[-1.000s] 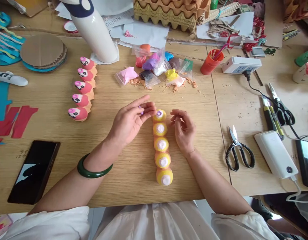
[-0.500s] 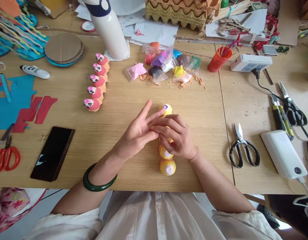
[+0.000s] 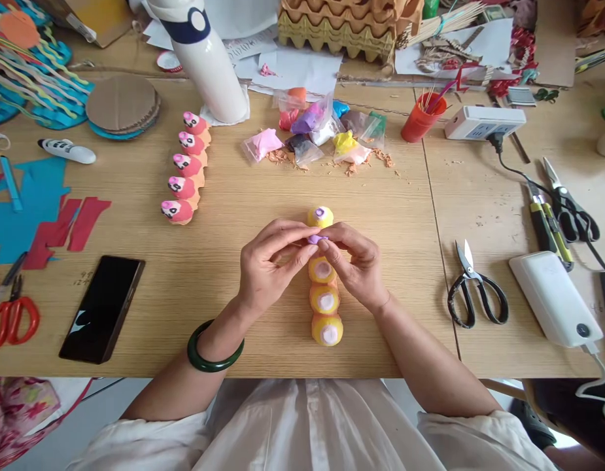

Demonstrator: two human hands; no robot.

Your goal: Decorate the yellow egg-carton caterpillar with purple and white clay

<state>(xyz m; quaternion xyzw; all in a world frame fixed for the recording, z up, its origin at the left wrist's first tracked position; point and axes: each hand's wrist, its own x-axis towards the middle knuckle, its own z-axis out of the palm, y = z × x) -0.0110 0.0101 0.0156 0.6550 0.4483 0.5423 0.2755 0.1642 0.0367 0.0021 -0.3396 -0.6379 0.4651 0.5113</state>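
Between the fingertips of my left hand [image 3: 275, 261] and my right hand [image 3: 356, 261] is a small piece of purple clay [image 3: 316, 239], pinched from both sides. Both hands are closed on it. Right below them lies a row of yellow clay-covered egg-carton cups [image 3: 326, 301], running toward me along the table. Each visible cup carries a white disc on top. The farthest cup [image 3: 320, 216] also has a purple ring on its white disc. My hands cover part of the row near that cup.
A pink row of egg-carton cups [image 3: 187, 165] stands to the left. Bagged colored clay [image 3: 307, 124] lies at the back, near a white bottle [image 3: 208, 65] and an orange cup [image 3: 424, 118]. Black-handled scissors [image 3: 471, 288] and a white power bank [image 3: 554, 297] are right; a phone [image 3: 103, 307] is left.
My left hand has turned from stretched-out fingers to a pinch. My right hand has shifted so that both hold the purple clay, now visible between them. The view has moved slightly.
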